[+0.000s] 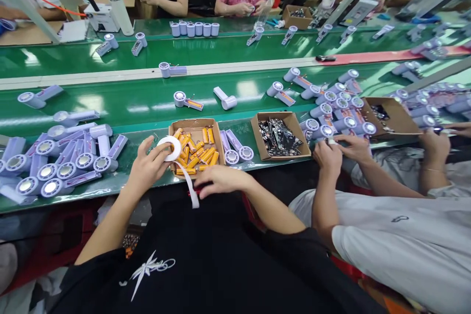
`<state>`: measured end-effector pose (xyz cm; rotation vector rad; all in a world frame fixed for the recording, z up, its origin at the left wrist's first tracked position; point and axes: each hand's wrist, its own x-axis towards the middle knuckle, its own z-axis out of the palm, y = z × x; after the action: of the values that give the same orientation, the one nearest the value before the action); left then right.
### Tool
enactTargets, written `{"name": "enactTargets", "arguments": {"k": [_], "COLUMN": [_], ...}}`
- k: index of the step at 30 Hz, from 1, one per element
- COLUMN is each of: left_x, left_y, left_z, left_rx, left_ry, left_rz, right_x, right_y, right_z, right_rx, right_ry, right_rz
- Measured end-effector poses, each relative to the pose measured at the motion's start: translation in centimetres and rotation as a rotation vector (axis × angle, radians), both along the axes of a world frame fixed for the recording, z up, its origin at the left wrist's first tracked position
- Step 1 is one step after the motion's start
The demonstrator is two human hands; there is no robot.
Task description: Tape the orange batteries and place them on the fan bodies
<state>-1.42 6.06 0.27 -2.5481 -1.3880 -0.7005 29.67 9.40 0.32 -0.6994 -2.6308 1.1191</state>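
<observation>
My left hand [149, 164] grips a white roll of tape [170, 149] over the left edge of a cardboard box [172, 127] of orange battery cells [198, 149]. A loose strip of tape [190, 187] hangs from the roll toward my lap. Beside that strip, my right hand [221, 180] is open, its fingers apart and pointing left, in front of the box. Right of the box lie two lilac handheld fan bodies [235, 149], side by side.
A pile of lilac fan bodies [62, 162] covers the bench at left. A box of small circuit boards [279, 135] stands right. Green conveyor belts [140, 98] carry more units. A co-worker's hands [331, 154] work close on my right; other people sit opposite.
</observation>
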Motion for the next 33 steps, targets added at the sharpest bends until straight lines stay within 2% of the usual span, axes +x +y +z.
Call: {"name": "enactTargets", "arguments": {"k": [2,4,6,11,15,17,18,22,25,29,33], "left_x": [-0.2,-0.1,0.1,0.2,0.2,0.3,0.4,1.7,4.0,8.3,11.5], "left_y": [-0.8,-1.3,-1.6,-1.9,-2.0,-2.0,-1.9,-1.4,-1.4,-1.7,-1.5], "left_z": [-1.2,-2.0,-2.4,-3.1,-3.3,-3.2,-3.1,-3.0,-3.0,-2.7,-1.4], "left_rx": [0.02,0.047,0.056,-0.01,-0.048,-0.066,-0.079,-0.206,-0.417,-0.727,-1.023], "left_ry": [-0.065,-0.13,-0.173,-0.218,-0.248,-0.26,-0.272,-0.399,-0.644,-1.116,-1.371], "left_rz": [0.036,0.035,0.018,0.001,-0.033,-0.053,-0.064,-0.114,-0.096,-0.109,-0.173], "right_x": [-0.9,-2.1,-3.3,-4.4,-2.2,-0.5,0.4,2.4,1.9,-0.3,-2.0], "right_y": [3.3,6.3,8.3,9.3,9.3,9.0,8.6,6.1,3.7,0.8,-0.8], "right_z": [0.2,0.2,-0.1,-0.7,0.0,0.5,0.6,0.5,0.1,-0.1,-0.1], "right_rx": [0.102,0.243,0.315,0.304,0.267,0.233,0.183,-0.213,-0.407,-0.432,-0.454], "right_ry": [-0.137,-0.37,-0.564,-0.621,-0.535,-0.418,-0.296,0.421,0.646,0.863,1.038], "right_rz": [-0.102,-0.213,-0.237,-0.192,-0.195,-0.241,-0.283,-0.495,-0.575,-0.723,-0.822]}}
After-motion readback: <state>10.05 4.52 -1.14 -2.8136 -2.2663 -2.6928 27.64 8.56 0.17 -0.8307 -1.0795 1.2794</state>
